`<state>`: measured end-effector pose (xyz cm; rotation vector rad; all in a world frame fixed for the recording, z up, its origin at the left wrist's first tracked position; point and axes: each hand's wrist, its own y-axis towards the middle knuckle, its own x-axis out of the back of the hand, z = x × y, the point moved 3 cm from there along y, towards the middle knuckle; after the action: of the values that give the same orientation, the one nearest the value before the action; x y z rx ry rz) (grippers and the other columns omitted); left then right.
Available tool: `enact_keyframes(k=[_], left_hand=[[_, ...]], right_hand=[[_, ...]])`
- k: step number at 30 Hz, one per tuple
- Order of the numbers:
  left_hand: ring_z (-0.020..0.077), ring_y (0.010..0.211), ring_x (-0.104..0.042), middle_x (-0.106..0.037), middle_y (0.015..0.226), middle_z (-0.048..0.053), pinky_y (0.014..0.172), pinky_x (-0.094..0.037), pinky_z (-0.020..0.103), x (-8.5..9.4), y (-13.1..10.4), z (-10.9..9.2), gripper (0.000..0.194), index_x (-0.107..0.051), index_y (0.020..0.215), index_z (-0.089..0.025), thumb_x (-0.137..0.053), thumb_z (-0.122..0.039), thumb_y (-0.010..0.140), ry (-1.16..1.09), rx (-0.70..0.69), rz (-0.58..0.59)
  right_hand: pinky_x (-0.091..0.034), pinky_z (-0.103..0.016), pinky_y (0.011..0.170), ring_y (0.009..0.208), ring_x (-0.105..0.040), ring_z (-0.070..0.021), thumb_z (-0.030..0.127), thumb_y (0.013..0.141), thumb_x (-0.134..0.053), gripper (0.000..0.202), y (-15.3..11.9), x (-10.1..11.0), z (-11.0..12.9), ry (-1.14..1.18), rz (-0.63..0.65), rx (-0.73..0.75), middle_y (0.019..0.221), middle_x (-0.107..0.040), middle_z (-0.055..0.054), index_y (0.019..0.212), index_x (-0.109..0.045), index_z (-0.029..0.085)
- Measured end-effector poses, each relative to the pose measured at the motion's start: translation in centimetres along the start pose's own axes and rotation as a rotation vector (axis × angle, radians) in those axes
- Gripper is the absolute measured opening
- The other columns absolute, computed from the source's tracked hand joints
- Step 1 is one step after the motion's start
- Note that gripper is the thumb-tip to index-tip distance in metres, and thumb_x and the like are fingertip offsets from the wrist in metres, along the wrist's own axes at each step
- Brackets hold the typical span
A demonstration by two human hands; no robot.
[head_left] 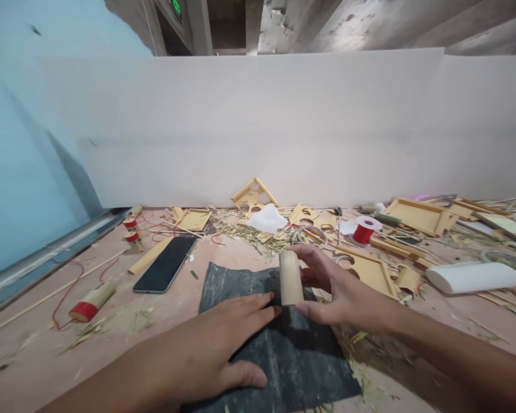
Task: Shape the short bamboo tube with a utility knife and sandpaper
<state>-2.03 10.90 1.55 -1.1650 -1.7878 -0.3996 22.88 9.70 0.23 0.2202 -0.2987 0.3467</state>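
Landmark: the dark sanding sheet (279, 355), lying flat on the workbench (34, 355) right in front of me.
My left hand (206, 350): pressed palm-down on the sheet's near left part, fingers spread flat, gripping nothing.
My right hand (339, 292): at the sheet's right edge, thumb and fingers closed round the bamboo tube (290, 278).
Bamboo tube: upright, its lower end standing on the sheet's far middle.
Phone (165, 264): face-up, just left of the sheet's far corner.
Red-wrapped bamboo piece (90, 303): well left of the sheet.
White roll (473, 276): well right of the sheet.
Red thread spool (364, 229): beyond the sheet, to the right.
Cut wooden panels (253, 195): beyond the sheet, against the white board.
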Motion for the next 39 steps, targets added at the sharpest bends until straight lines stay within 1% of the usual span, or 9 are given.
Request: enact_keyframes(k=[5, 11, 16, 20, 25, 27, 30, 34, 39], left_hand=[[0.0414, 0.158, -0.016, -0.020, 0.172, 0.017, 0.126, -0.019, 0.063, -0.1, -0.2, 2.1, 0.093, -0.028, 0.166, -0.020, -0.064, -0.067, 0.093, 0.042, 0.198, -0.185], [0.0385, 0.158, -0.019, -0.024, 0.171, 0.019, 0.126, -0.020, 0.061, 0.3, 0.1, 4.0, 0.075, -0.041, 0.158, -0.017, -0.056, -0.057, 0.097, 0.087, 0.319, -0.376], [0.0335, 0.157, -0.026, -0.031, 0.170, 0.014, 0.127, -0.023, 0.054, 2.4, 0.3, 4.1, 0.055, -0.052, 0.148, -0.020, -0.048, -0.047, 0.100, 0.018, 0.310, -0.567], [0.0319, 0.150, -0.042, -0.048, 0.161, 0.011, 0.121, -0.036, 0.054, 4.1, 0.4, 4.1, 0.043, -0.056, 0.139, -0.025, -0.048, -0.035, 0.098, -0.363, 0.332, -0.704], [0.0246, 0.122, -0.069, -0.057, 0.152, 0.009, 0.096, -0.059, 0.038, 4.5, 0.5, 4.1, 0.042, -0.051, 0.141, -0.032, -0.054, -0.029, 0.100, -0.906, 0.433, -0.826], [0.0243, 0.122, -0.068, -0.054, 0.155, 0.009, 0.085, -0.061, 0.032, 4.3, 0.5, 4.1, 0.044, -0.051, 0.142, -0.032, -0.056, -0.025, 0.099, -0.973, 0.462, -0.810], [0.0267, 0.121, -0.069, -0.058, 0.152, 0.010, 0.080, -0.062, 0.031, 3.5, 0.8, 3.7, 0.048, -0.053, 0.142, -0.028, -0.061, -0.021, 0.095, -1.043, 0.460, -0.629], [0.0313, 0.121, -0.068, -0.067, 0.141, 0.011, 0.089, -0.060, 0.038, 2.0, 1.0, 2.2, 0.047, -0.059, 0.141, -0.023, -0.068, -0.032, 0.096, -1.040, 0.344, -0.359], [0.0308, 0.142, -0.051, -0.058, 0.153, 0.009, 0.117, -0.042, 0.043, 1.4, 1.1, 0.0, 0.047, -0.061, 0.145, -0.024, -0.066, -0.037, 0.100, -0.928, 0.054, -0.308]], right_hand=[[-0.046, -0.055, 0.114, 0.134, -0.055, -0.0368, 0.039, 0.078, -0.085, 0.081, -0.8, -0.7, 0.6, -0.385, -0.004, 0.074, 0.143, -0.059, -0.011, 0.147, -0.046, 0.030], [-0.043, -0.051, 0.117, 0.137, -0.053, -0.0355, 0.041, 0.079, -0.084, 0.084, 0.2, -2.6, 2.3, -0.488, 0.112, 0.185, 0.151, -0.053, -0.012, 0.154, -0.047, 0.030], [-0.045, -0.050, 0.114, 0.131, -0.056, -0.0333, 0.050, 0.083, -0.080, 0.068, 1.7, -2.9, 1.5, -0.571, 0.182, 0.176, 0.140, -0.061, -0.013, 0.143, -0.059, 0.026], [-0.045, -0.048, 0.114, 0.133, -0.054, -0.0317, 0.058, 0.086, -0.078, 0.068, 1.5, -2.2, 0.3, -0.515, 0.170, 0.143, 0.143, -0.059, -0.011, 0.143, -0.058, 0.028], [-0.049, -0.048, 0.107, 0.127, -0.057, -0.0322, 0.060, 0.083, -0.080, 0.065, 1.0, -1.6, 0.2, -0.512, 0.158, 0.098, 0.136, -0.062, -0.010, 0.137, -0.061, 0.029], [-0.051, -0.047, 0.103, 0.121, -0.059, -0.0323, 0.061, 0.081, -0.082, 0.064, 1.0, -1.7, 0.2, -0.508, 0.141, 0.075, 0.130, -0.065, -0.010, 0.132, -0.063, 0.028], [-0.051, -0.047, 0.100, 0.118, -0.061, -0.0334, 0.062, 0.076, -0.085, 0.071, 0.9, -2.0, -0.3, -0.482, 0.082, 0.011, 0.129, -0.066, -0.010, 0.134, -0.062, 0.027], [-0.049, -0.049, 0.103, 0.122, -0.060, -0.0341, 0.065, 0.072, -0.086, 0.089, 0.7, -2.3, -1.1, -0.435, 0.016, -0.042, 0.135, -0.063, -0.013, 0.144, -0.053, 0.025], [-0.050, -0.047, 0.101, 0.118, -0.060, -0.0317, 0.062, 0.077, -0.084, 0.077, 0.8, -2.6, -0.7, -0.482, 0.002, 0.044, 0.129, -0.065, -0.012, 0.138, -0.058, 0.023]])
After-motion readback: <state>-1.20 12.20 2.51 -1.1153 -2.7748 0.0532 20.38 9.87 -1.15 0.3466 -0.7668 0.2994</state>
